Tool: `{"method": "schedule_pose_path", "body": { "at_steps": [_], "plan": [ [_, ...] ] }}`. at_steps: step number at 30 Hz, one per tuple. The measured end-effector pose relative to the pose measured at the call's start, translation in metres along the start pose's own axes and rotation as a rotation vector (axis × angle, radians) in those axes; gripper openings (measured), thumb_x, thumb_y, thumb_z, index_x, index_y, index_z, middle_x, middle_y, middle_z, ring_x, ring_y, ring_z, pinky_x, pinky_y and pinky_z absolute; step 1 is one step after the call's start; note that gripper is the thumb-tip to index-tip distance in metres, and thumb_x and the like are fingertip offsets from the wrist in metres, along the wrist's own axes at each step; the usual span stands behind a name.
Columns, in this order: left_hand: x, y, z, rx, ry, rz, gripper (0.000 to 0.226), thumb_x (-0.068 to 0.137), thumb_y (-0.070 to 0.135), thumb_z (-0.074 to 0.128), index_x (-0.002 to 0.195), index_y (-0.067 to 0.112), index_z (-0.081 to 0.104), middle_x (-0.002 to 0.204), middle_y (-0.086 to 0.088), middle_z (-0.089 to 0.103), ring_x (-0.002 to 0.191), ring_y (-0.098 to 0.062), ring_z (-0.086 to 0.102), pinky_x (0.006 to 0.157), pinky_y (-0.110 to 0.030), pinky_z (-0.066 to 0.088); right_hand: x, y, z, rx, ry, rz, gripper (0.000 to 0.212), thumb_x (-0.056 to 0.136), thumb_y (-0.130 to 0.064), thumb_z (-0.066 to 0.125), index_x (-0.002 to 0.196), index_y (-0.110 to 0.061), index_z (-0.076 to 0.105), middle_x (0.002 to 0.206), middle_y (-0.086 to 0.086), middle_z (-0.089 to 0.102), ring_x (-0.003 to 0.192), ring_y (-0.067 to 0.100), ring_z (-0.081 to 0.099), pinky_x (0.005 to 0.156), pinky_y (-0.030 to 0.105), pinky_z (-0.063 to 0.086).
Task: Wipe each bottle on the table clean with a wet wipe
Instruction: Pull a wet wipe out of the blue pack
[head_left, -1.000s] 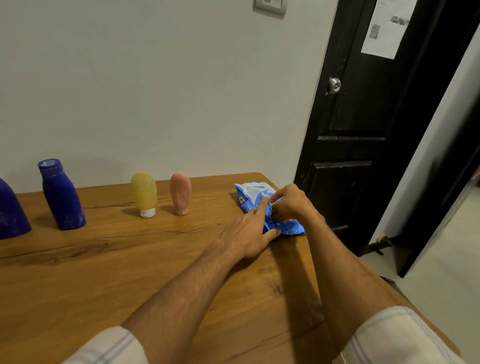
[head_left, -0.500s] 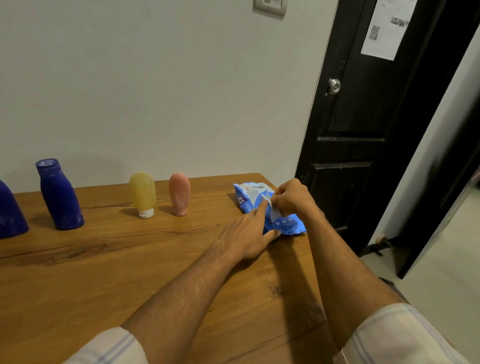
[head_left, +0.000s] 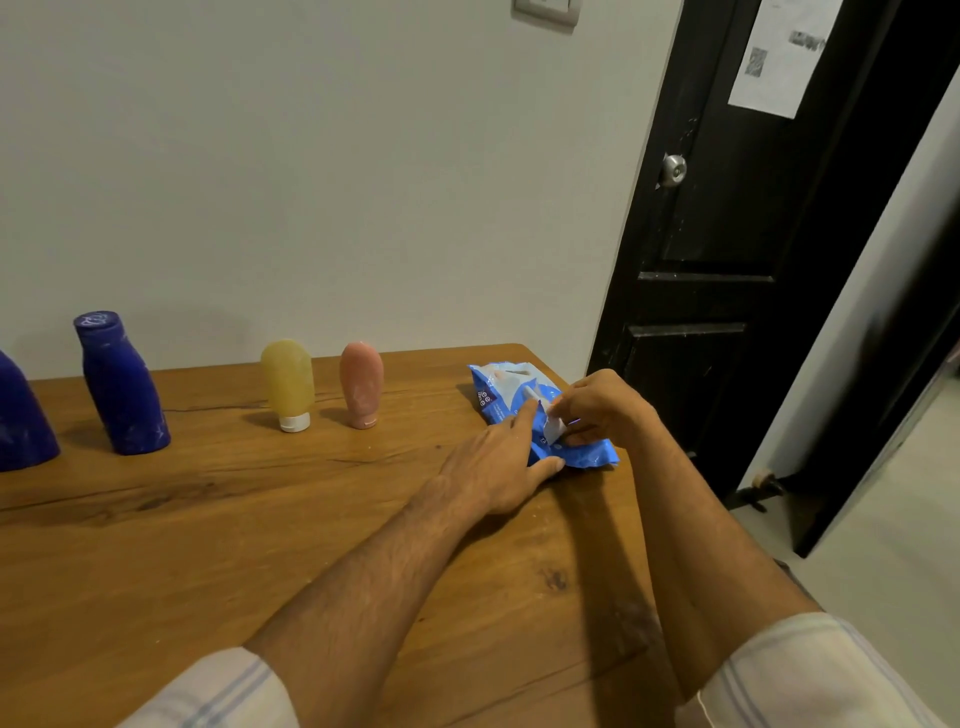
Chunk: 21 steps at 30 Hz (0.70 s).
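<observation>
Pressing the wipes pack (head_left: 540, 415) flat, left hand (head_left: 498, 467) spread; right hand (head_left: 602, 410) pinching its white flap (head_left: 551, 427).

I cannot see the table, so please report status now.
Left hand flat on wipes pack, steadying. Right hand pinching flap at the opening. Four bottles untouched. Nothing in the way.

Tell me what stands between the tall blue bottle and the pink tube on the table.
In the head view, only the yellow tube, upright on its white cap, stands between the tall blue bottle and the pink tube; the rest is bare table.
</observation>
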<state>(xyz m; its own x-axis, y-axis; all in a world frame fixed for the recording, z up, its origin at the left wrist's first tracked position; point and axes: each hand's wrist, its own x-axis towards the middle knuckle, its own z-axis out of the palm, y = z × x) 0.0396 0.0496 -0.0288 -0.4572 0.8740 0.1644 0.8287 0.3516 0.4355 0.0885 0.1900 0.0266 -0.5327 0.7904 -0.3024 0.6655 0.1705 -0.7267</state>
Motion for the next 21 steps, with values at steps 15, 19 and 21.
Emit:
{"method": "schedule_pose_path", "body": {
  "at_steps": [15, 19, 21],
  "plan": [
    [0.0062, -0.002, 0.0027, 0.012, -0.023, 0.033, 0.08, 0.094, 0.057, 0.048, 0.155, 0.029, 0.005, 0.16, -0.01, 0.023, 0.144, -0.028, 0.028, 0.115, -0.046, 0.031, -0.0004, 0.002, -0.0013, -0.028, 0.097, -0.209, 0.013, 0.083, -0.006, 0.07, 0.093, 0.002, 0.065, 0.094, 0.016, 0.067, 0.082, 0.026, 0.069, 0.07, 0.033, 0.06],
    [0.0096, -0.0009, 0.0028, 0.082, -0.084, -0.015, 0.077, 0.094, 0.061, 0.042, 0.155, 0.031, 0.005, 0.163, -0.009, 0.011, 0.148, -0.03, 0.016, 0.117, -0.049, 0.025, 0.0014, 0.0031, -0.0021, -0.038, 0.162, -0.236, 0.003, 0.088, -0.004, 0.062, 0.086, -0.002, 0.064, 0.094, 0.015, 0.066, 0.077, 0.023, 0.068, 0.066, 0.03, 0.059],
    [0.0091, 0.0018, 0.0014, 0.099, -0.101, -0.017, 0.077, 0.094, 0.062, 0.04, 0.155, 0.03, 0.005, 0.163, -0.009, 0.01, 0.148, -0.029, 0.015, 0.117, -0.048, 0.024, 0.0033, 0.0044, -0.001, -0.017, 0.191, -0.242, 0.006, 0.09, -0.006, 0.06, 0.088, -0.002, 0.064, 0.094, 0.015, 0.066, 0.074, 0.022, 0.068, 0.062, 0.029, 0.058]
  ]
}}
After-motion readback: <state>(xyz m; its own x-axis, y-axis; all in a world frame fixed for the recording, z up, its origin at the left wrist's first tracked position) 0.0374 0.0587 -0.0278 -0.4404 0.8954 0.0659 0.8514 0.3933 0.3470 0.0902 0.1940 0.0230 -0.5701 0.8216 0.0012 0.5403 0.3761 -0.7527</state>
